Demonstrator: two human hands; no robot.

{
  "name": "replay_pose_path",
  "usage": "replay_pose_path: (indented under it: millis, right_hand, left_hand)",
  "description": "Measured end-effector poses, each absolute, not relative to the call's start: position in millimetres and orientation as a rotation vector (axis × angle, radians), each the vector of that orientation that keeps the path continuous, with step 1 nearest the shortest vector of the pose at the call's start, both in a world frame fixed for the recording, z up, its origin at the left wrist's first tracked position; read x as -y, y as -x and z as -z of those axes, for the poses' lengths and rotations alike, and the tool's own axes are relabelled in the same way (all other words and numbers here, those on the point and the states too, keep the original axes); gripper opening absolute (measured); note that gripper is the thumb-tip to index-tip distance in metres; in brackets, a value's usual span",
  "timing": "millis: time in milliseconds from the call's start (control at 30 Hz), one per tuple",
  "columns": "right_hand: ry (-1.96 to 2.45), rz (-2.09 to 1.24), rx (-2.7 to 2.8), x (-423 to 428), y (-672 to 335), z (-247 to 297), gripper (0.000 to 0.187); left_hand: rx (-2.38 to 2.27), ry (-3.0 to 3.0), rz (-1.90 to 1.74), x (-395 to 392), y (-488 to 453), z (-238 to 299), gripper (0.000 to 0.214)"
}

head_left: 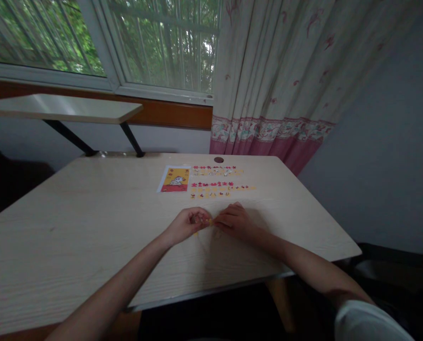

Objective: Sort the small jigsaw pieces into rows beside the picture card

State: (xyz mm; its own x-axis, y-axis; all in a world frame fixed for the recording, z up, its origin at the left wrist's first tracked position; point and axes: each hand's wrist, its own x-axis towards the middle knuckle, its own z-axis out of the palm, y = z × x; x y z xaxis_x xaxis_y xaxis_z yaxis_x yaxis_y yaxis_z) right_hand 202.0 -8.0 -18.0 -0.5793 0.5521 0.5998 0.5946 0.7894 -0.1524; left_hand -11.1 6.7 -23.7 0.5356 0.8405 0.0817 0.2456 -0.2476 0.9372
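My left hand (188, 224) and my right hand (234, 220) meet over the middle of a light wooden table (73, 237). Their fingertips pinch a small yellowish piece (208, 221) between them, too small to make out. Beyond the hands lie rows of small red and yellow puzzle-like pieces (218, 182) set out in lines. Left of the rows lies a yellow and red picture card (174, 179) showing a white animal.
A round cable hole (218, 159) sits at the table's far edge. A white shelf on black brackets (62, 108) juts out under the window at the left. A flowered curtain (278, 94) hangs behind the table at the right. A grey wall stands on the right.
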Motion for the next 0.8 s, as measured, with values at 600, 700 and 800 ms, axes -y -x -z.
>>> replay_pose_path:
  millis: [600,700,800]
  right_hand:
    - [0.888,0.091,2.277,3.2,-202.7,15.3,0.02]
    - [0.949,0.02,2.188,-2.9,-209.0,13.8,0.021]
    - [0.969,-0.02,2.117,-6.7,-213.7,12.3,0.019]
  left_hand:
    - [-0.903,-1.904,-0.767,-7.0,23.0,10.5,0.021]
    - [-0.932,-2.116,-0.743,-11.2,37.8,1.7,0.021]
    - [-0.853,-2.376,-0.564,-17.2,51.2,-3.9,0.017]
